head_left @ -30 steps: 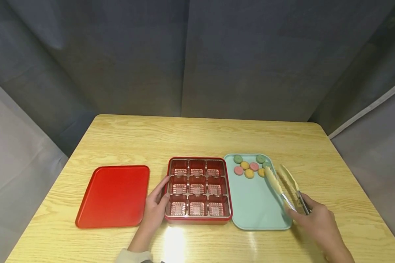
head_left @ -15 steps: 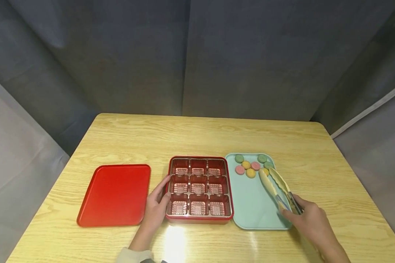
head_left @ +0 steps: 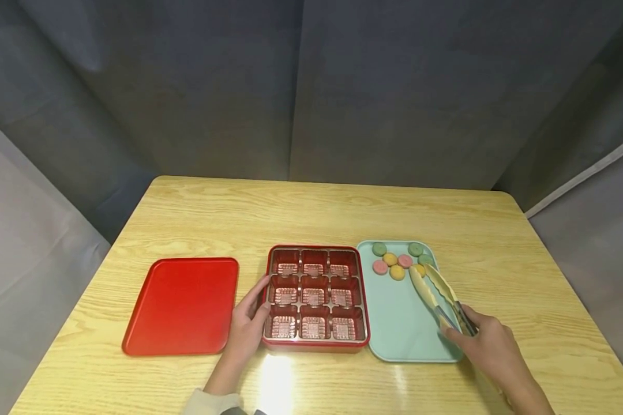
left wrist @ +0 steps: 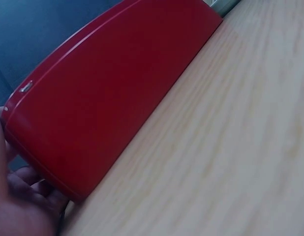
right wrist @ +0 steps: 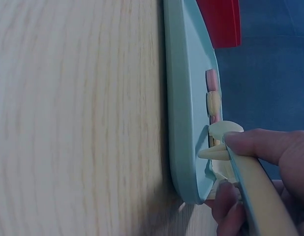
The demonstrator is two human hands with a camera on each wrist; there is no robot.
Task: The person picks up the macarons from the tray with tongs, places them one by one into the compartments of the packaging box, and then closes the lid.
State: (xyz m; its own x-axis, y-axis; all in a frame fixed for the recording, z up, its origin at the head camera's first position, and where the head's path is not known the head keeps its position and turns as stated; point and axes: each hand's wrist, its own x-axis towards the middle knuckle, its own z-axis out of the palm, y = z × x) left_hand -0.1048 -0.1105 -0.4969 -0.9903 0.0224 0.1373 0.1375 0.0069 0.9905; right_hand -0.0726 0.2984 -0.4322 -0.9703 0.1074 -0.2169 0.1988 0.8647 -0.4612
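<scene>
My right hand grips pale yellow tongs by their handles. Their tips close around a yellow macaron on the mint tray, among several green, pink and yellow macarons. In the right wrist view the tongs sit between thumb and fingers beside the mint tray. My left hand rests with straight fingers against the left side of the red compartment box, whose cells hold nothing. The left wrist view shows the red box wall close up.
A red lid lies flat left of the box on the wooden table. Grey curtains surround the table on all sides.
The tongs have swung left over the tray and their arms have closed toward each other at the macaron cluster. The left hand has stayed in place.
</scene>
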